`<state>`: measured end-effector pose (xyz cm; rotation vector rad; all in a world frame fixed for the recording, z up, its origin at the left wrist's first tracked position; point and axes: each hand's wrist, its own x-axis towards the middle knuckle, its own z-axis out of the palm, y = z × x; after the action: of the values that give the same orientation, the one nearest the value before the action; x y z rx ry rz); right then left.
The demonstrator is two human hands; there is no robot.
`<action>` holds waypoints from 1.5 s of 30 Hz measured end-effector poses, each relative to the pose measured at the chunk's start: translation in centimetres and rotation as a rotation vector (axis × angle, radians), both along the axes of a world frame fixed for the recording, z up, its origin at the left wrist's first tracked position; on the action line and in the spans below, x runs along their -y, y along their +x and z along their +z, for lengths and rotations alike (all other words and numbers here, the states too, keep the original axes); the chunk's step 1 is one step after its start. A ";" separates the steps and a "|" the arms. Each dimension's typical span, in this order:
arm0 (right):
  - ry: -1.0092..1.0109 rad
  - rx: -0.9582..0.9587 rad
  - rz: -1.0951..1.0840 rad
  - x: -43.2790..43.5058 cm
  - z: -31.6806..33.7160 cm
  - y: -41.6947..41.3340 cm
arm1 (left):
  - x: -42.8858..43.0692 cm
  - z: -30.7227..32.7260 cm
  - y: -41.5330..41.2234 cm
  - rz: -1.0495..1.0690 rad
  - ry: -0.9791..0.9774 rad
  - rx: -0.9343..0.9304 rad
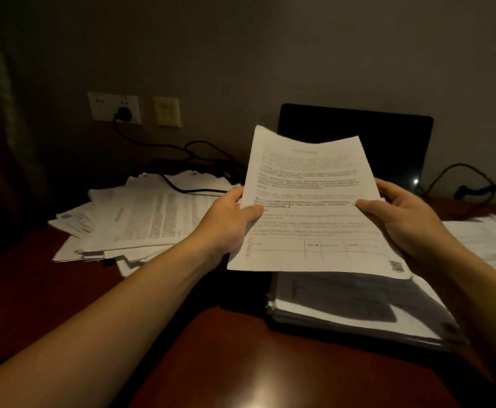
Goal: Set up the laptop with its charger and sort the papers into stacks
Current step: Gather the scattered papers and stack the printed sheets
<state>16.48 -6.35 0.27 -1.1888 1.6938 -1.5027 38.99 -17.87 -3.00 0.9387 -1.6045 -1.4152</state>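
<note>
A printed sheet (308, 201) with text and a table is held up over the desk. My left hand (229, 219) pinches its left edge, thumb on top. My right hand (399, 213) grips its right edge. Behind the sheet stands the open laptop (388, 142), its screen dark with a small light at the lower right. Below the sheet lies a thick stack of papers (352, 307), which hides the laptop's base. A loose, messy pile of papers (140, 219) lies on the left. The black charger cable (182, 187) runs from a wall socket (123, 111) across that pile.
More white papers (488, 240) lie at the right edge of the dark red desk (240, 348). Another black cable (461, 181) loops behind the laptop on the right. A curtain hangs at the far left.
</note>
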 end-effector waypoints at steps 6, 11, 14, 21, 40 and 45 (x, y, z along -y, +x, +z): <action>0.128 -0.118 -0.095 -2.8 -1.8 -4.4 | -0.5 -1.3 -4.0 -0.033 -0.067 0.063; 0.280 -0.443 -0.076 -3.7 -1.8 -5.4 | -1.2 -2.4 -3.6 -0.017 -0.274 0.222; 0.343 -0.577 -0.101 -3.6 -2.5 -5.8 | -1.5 -2.7 -3.4 0.018 -0.375 0.329; 0.424 -0.845 -0.156 -3.3 -3.8 -6.0 | -1.5 -3.7 -3.7 0.090 -0.500 0.492; 0.665 -1.045 -0.108 -3.5 -4.0 -3.8 | -2.3 -3.2 -3.3 0.084 -0.580 0.671; 0.658 -1.135 -0.106 -2.7 -3.7 -3.5 | -2.0 -3.0 -3.1 0.053 -0.590 0.708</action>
<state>12.94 -3.62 -3.46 -1.6626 2.6604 -0.0965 35.91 -15.84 -6.03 1.1569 -2.3057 -0.4966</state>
